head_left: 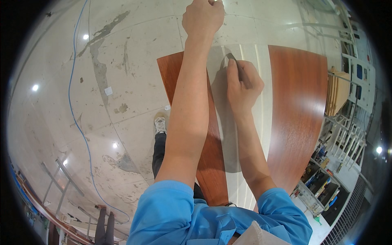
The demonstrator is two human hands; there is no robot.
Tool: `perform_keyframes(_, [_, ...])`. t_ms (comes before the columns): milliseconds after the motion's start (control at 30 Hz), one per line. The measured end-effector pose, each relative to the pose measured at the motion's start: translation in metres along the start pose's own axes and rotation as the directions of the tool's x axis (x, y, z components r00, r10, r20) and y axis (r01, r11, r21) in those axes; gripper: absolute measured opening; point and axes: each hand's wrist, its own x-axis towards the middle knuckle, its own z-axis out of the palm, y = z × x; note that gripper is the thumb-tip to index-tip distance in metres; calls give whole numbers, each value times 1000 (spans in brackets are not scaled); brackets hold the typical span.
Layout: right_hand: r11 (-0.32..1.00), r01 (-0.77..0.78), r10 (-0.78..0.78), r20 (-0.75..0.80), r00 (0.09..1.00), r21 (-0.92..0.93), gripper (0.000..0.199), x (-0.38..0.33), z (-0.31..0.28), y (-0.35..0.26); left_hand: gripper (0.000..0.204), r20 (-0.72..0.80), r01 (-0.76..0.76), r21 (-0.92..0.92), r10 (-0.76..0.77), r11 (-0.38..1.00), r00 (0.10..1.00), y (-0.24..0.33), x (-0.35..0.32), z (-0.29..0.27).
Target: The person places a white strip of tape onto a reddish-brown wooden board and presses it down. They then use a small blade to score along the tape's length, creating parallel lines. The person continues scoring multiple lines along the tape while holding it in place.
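Observation:
My left hand (203,18) is closed in a fist past the far edge of a panel, at the top of the view. What it holds, if anything, is hidden. My right hand (246,83) grips a dark, flat, blade-like piece (236,65) between thumb and fingers, over the panel's far part. Beside that thumb a small pale sliver shows; I cannot tell what it is. The panel has a glossy red-brown wood-look side (297,102) on the right, a narrower brown strip on the left, and a pale grey-white band (261,102) with lengthwise light lines between them.
A blue cable (72,102) runs along the stained tile floor (134,81) at left. My shoe (160,123) stands beside the panel. At right are stacked boards (337,94), white racks and a tool bin (322,188). Another person's legs (105,224) show at lower left, near metal frames.

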Motion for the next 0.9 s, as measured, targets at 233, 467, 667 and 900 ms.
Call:
perform_keyframes(233, [998, 53, -53, -9, 999, -23, 12, -1, -1, 2, 46, -21, -20, 18, 21, 1000, 1000, -2, 0, 1])
perform_keyframes(467, [998, 54, -54, -1, 999, -40, 11, -4, -3, -1, 45, -18, -10, 13, 10, 1000, 1000, -2, 0, 2])
perform_keyframes(667, [998, 53, -53, 0, 999, -31, 11, -4, -4, 0, 45, -8, 3, 14, -3, 1000, 1000, 1, -1, -1])
perform_keyframes(900, [996, -56, 64, -117, 991, 73, 11, -10, -15, -1, 45, -32, 7, -4, -7, 1000, 999, -1, -3, 1])
